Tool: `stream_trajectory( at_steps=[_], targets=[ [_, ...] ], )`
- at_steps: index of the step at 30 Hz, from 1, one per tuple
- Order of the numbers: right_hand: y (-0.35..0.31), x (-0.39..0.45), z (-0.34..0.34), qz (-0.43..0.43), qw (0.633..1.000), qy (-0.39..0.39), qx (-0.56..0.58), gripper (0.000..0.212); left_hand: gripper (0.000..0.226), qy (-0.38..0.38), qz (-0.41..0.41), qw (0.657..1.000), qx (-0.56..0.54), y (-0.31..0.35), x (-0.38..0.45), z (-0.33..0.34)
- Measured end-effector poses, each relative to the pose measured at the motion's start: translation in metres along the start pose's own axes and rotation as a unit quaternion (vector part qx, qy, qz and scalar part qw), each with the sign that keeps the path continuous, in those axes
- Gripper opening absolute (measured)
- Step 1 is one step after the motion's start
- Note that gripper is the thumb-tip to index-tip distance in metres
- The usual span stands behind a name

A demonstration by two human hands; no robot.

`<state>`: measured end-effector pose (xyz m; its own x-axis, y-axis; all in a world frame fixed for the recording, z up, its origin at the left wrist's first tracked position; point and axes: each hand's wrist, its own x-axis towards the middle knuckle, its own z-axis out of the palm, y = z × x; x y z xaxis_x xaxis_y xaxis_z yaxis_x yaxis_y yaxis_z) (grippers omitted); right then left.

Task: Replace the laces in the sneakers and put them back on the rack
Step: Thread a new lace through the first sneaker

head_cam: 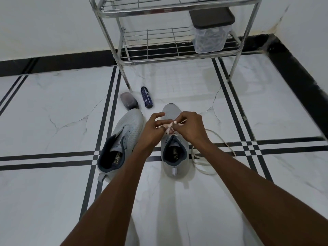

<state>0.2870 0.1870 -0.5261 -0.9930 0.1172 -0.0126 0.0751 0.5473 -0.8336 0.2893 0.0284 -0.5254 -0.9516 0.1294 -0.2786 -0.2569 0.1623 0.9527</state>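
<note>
Both of your hands meet over the right-hand grey sneaker [174, 153], which sits upright on the white marble floor [53, 107] with its toe pointing away from you toward the rack. Your left hand [154, 129] has its fingers curled and pinches the pale lace [169, 125] just above the sneaker's eyelets; your right hand [190, 127] does the same from the other side, thumb and fingers closed on a strand of that lace. Between the two hands the lace crosses in a small tangle (whether it is a knot or only a crossing is not clear at this size). The loose length of the lace runs out from under your right wrist, arcs over the floor to the right of the sneaker and lies in loops beside its heel.

The other grey sneaker [120, 144] rests just to the left, tipped a little onto its side, its eyelets showing no lace and its dark lining open toward you.

Beyond the sneakers, near the front left leg of the metal rack [177, 55], a dark blue spray can [147, 97] lies on its side, with a small greyish brush-like object [129, 101] just beside it. On the rack's bottom wire shelf stands a clear plastic container with a dark lid [211, 31], at the right end.
</note>
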Motion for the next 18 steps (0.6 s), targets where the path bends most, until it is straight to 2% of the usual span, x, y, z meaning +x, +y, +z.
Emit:
stream_trajectory(
  at_steps=[2, 3, 5, 8, 11, 13, 15, 18],
  targets=[
    [0.000, 0.000, 0.000, 0.052, 0.996, -0.017, 0.067, 0.009, 0.045, -0.022, 0.025, 0.999, 0.030, 0.000, 0.000, -0.001],
    [0.000, 0.001, -0.002, 0.072, 0.993, -0.030, 0.091, 0.010, 0.039, -0.020, 0.039, 0.998, 0.046, 0.001, -0.001, -0.001],
    [-0.002, 0.001, -0.011, 0.103, 0.985, -0.057, 0.124, 0.015, 0.022, 0.005, 0.058, 0.996, 0.070, 0.002, -0.002, 0.000],
    [-0.004, -0.001, -0.029, 0.161, 0.966, -0.107, 0.173, 0.024, 0.013, 0.054, 0.058, 0.991, 0.108, -0.003, -0.002, -0.001],
    [0.008, -0.002, -0.050, 0.287, 0.924, -0.079, 0.239, 0.023, 0.008, 0.118, 0.036, 0.982, 0.146, -0.012, -0.006, -0.016],
    [0.019, -0.008, -0.056, 0.359, 0.891, -0.082, 0.265, 0.022, 0.006, 0.130, 0.023, 0.975, 0.176, -0.018, -0.016, -0.024],
    [0.027, -0.012, -0.053, 0.389, 0.875, -0.087, 0.275, 0.019, 0.007, 0.143, 0.017, 0.969, 0.200, -0.023, -0.021, -0.025],
    [0.032, -0.010, -0.043, 0.406, 0.873, -0.064, 0.261, 0.009, 0.008, 0.163, 0.014, 0.961, 0.225, -0.025, -0.023, -0.024]
  ],
)
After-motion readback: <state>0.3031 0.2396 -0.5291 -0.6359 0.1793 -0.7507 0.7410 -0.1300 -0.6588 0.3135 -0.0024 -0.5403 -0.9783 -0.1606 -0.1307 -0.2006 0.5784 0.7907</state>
